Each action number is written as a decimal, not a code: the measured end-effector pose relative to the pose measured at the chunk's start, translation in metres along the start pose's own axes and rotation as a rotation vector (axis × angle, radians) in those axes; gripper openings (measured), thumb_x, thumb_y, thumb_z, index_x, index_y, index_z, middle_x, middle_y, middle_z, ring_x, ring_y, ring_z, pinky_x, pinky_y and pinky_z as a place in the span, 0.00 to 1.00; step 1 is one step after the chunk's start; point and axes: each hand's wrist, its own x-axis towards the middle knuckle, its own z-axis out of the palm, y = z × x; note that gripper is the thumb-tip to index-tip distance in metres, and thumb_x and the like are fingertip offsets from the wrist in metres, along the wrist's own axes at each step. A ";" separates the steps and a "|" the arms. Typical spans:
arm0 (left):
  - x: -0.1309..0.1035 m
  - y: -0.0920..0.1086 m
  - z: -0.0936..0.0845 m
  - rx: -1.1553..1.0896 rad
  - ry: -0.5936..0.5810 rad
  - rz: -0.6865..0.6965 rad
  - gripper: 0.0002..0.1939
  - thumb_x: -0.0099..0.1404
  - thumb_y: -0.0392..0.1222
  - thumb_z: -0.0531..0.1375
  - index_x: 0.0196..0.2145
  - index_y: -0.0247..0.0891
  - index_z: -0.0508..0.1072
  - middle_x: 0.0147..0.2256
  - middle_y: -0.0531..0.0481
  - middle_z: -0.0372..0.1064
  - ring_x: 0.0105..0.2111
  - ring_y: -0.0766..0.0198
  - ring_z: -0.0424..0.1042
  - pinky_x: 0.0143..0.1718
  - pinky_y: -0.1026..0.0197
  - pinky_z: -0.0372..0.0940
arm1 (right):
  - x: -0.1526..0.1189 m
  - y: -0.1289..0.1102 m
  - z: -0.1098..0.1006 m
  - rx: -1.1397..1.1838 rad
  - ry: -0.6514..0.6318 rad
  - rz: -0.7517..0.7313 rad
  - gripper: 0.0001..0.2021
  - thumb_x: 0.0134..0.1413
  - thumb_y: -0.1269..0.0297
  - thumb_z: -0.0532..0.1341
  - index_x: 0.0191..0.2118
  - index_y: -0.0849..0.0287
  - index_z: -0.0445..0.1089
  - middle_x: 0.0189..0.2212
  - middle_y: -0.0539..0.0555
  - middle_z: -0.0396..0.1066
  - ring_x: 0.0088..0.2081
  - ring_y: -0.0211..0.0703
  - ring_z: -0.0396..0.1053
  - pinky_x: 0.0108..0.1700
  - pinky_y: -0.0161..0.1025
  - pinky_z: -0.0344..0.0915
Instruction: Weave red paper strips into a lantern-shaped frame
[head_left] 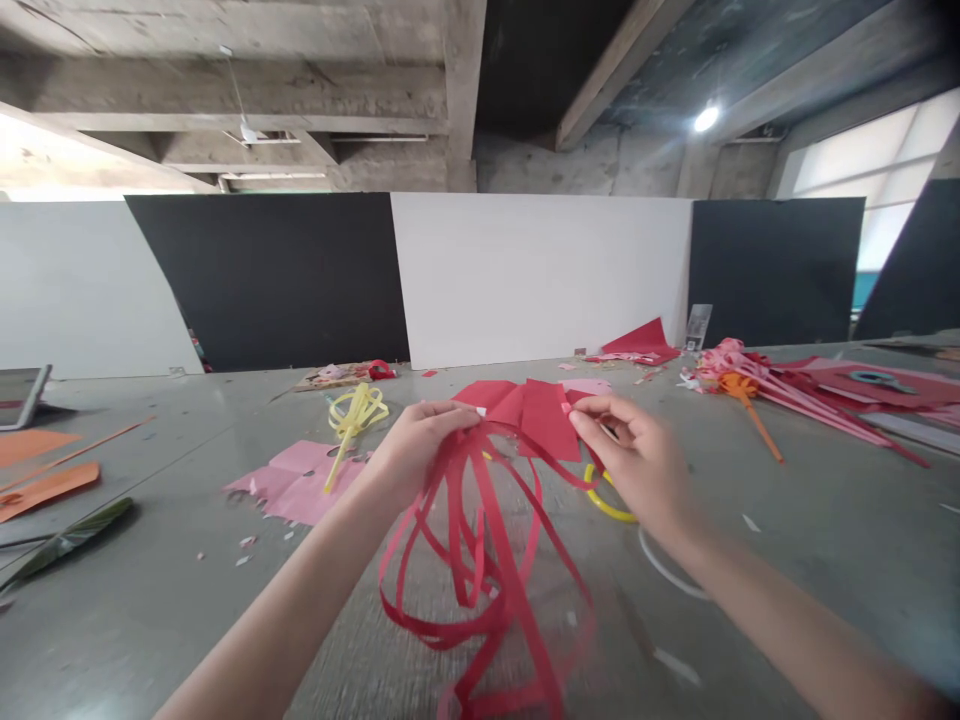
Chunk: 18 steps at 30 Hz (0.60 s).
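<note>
A bundle of looped red paper strips [495,500] hangs in front of me, its lower loops blurred. My left hand [420,440] is closed on the gathered top of the strips. Beside its thumb shows a small white piece [481,411]. My right hand [630,450] is pinched shut at a small pinkish-white piece [566,408], whose kind is unclear. One red strip curves from the bundle to just below that hand. Behind the fingertips lie red paper sheets [551,420], partly covered by the strips.
Left are a pale yellow strip bundle [360,410], pink paper [289,480], orange paper [52,490] and a green leaf-like piece [75,540]. A yellow ring [607,508] lies below my right hand. Pink strips [795,395] and scissors [881,380] lie right. Upright panels [540,280] line the back.
</note>
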 end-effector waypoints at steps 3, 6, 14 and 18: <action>0.004 0.002 -0.008 -0.112 -0.057 -0.059 0.04 0.49 0.37 0.60 0.22 0.34 0.69 0.22 0.52 0.67 0.22 0.68 0.67 0.25 0.67 0.63 | -0.008 -0.007 -0.005 -0.162 0.086 -0.366 0.05 0.48 0.72 0.57 0.30 0.55 0.66 0.26 0.51 0.69 0.31 0.42 0.65 0.36 0.43 0.62; 0.006 0.003 -0.014 -0.176 -0.072 -0.138 0.01 0.47 0.33 0.59 0.21 0.33 0.69 0.20 0.52 0.66 0.21 0.70 0.66 0.24 0.68 0.62 | -0.019 -0.020 -0.011 -0.374 0.065 -0.858 0.06 0.46 0.72 0.59 0.29 0.51 0.67 0.25 0.47 0.71 0.29 0.40 0.65 0.34 0.40 0.61; 0.004 0.017 -0.042 -0.224 -0.192 -0.172 0.03 0.46 0.30 0.54 0.18 0.33 0.67 0.18 0.51 0.64 0.19 0.69 0.65 0.22 0.67 0.62 | -0.038 -0.039 -0.005 -0.517 -0.056 -1.348 0.14 0.50 0.74 0.56 0.20 0.50 0.70 0.22 0.38 0.72 0.25 0.25 0.65 0.22 0.27 0.60; 0.002 0.021 -0.050 -0.237 -0.198 -0.067 0.04 0.42 0.28 0.53 0.16 0.33 0.65 0.15 0.53 0.60 0.15 0.71 0.61 0.17 0.69 0.58 | -0.052 -0.032 0.004 -0.527 -0.231 -1.439 0.14 0.53 0.74 0.52 0.27 0.53 0.72 0.26 0.40 0.73 0.30 0.26 0.65 0.22 0.25 0.60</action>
